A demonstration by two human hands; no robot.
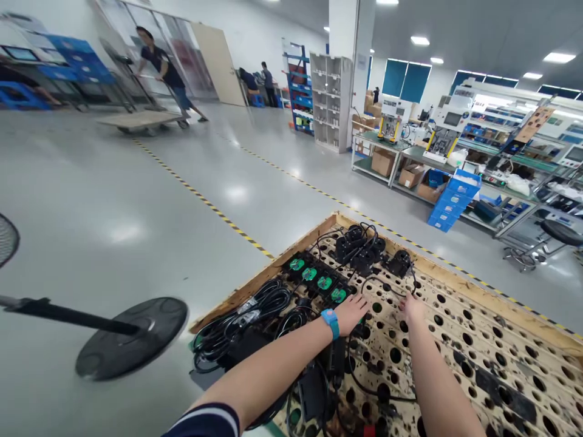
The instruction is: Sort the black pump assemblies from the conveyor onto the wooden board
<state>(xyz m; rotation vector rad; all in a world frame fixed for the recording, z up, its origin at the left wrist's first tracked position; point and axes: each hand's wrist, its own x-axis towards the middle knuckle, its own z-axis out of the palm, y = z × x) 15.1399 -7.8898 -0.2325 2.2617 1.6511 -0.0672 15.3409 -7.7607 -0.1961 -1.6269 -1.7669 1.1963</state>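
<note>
My left hand (352, 314), with a blue band on its wrist, reaches over the end of a row of black units with round green circuit boards (324, 283). Its fingers are stretched out, and what lies under the palm is mostly hidden. To the right, my right hand (413, 307) is closed at a thin black cable (415, 282). That cable runs up to a single black round-topped part (401, 263) lying on the perforated wooden board (455, 340). Several similar black parts (362, 250) with cables sit bunched at the far corner.
Coiled black cables (246, 312) and black adapters (313, 391) lie on the board's left side. A raised wooden rim (455, 270) edges the board. A fan stand (132, 334) is on the floor at left. Farther off, a person (164, 70) pushes a flat cart (141, 119).
</note>
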